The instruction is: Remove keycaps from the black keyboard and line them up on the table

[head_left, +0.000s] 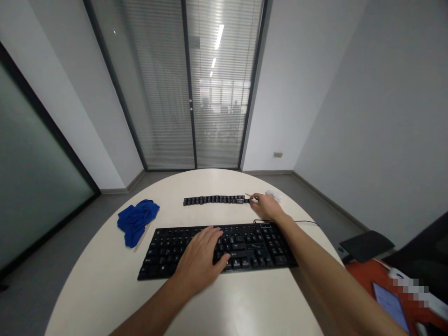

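My left hand (201,254) lies on a black keyboard (245,247), fingers stretched out and thumb apart. Some spots in the keyboard's right-middle part look bare of keycaps. Beyond it, a row of black keycaps (213,199) runs across the table. My right hand (266,206) is at the right end of that row with its fingers pinched together. A thin stick-like tool (248,194) pokes out from these fingers to the left. Small dark keycaps touch or lie close to the fingertips; which of these, I cannot tell.
A crumpled blue cloth (137,220) lies at the left of the round cream table (115,284), partly over a thin flat strip. White crumpled tissue (275,195) is behind my right hand. A cable (304,221) runs off right. A phone (390,303) and white power strip (416,291) rest on an orange surface.
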A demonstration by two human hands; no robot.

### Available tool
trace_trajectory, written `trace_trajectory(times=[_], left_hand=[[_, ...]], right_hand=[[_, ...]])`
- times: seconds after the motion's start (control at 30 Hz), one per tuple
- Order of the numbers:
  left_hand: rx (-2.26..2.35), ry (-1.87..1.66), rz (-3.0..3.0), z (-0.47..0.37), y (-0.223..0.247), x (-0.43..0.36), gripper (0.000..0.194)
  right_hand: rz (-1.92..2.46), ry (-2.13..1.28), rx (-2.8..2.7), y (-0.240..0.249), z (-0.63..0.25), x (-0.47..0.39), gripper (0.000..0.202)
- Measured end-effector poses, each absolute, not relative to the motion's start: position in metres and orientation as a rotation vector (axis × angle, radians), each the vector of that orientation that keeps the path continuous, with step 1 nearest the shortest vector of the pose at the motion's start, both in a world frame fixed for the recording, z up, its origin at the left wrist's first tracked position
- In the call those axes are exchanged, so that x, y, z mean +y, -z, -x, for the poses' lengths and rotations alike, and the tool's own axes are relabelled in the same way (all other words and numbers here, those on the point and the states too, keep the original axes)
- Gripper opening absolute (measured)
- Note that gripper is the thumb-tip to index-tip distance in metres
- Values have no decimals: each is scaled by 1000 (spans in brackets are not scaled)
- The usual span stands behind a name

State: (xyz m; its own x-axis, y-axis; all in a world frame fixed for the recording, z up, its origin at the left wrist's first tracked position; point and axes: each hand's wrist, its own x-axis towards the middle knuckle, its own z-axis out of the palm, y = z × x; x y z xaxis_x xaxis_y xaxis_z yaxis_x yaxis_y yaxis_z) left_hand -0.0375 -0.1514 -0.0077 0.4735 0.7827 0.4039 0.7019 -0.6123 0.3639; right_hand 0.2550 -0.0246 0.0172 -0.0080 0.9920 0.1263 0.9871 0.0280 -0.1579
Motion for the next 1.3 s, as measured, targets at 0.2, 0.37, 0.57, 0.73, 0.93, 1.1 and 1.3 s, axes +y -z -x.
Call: trace_trajectory(times=[0.2, 0.37, 0.57, 0.73, 0.93, 1.1, 1.3], left_hand=[[1296, -840, -2568, 37, 5, -152, 45], [1318, -794, -2568, 37, 5, -152, 46], [1366, -660, -2573, 37, 2, -153, 49], [1369, -508, -2607, 38, 0, -152, 67], [1376, -485, -2616, 39, 2, -152, 65], [1389, -457, -2618, 37, -2, -153, 63], [1399, -436, -2621, 36, -4, -154, 62]], right_hand=[[2044, -38, -2088, -15, -255, -24, 36], [2027, -45, -2069, -12, -256, -23, 35], [1978, -66, -2014, -18, -260, -25, 41], [1800, -123, -1887, -40, -259, -40, 57], [1668, -168, -1680, -63, -240, -86, 61], [1648, -177, -1836, -60, -239, -109, 43], [1673, -235, -1948, -50, -249, -106, 38]])
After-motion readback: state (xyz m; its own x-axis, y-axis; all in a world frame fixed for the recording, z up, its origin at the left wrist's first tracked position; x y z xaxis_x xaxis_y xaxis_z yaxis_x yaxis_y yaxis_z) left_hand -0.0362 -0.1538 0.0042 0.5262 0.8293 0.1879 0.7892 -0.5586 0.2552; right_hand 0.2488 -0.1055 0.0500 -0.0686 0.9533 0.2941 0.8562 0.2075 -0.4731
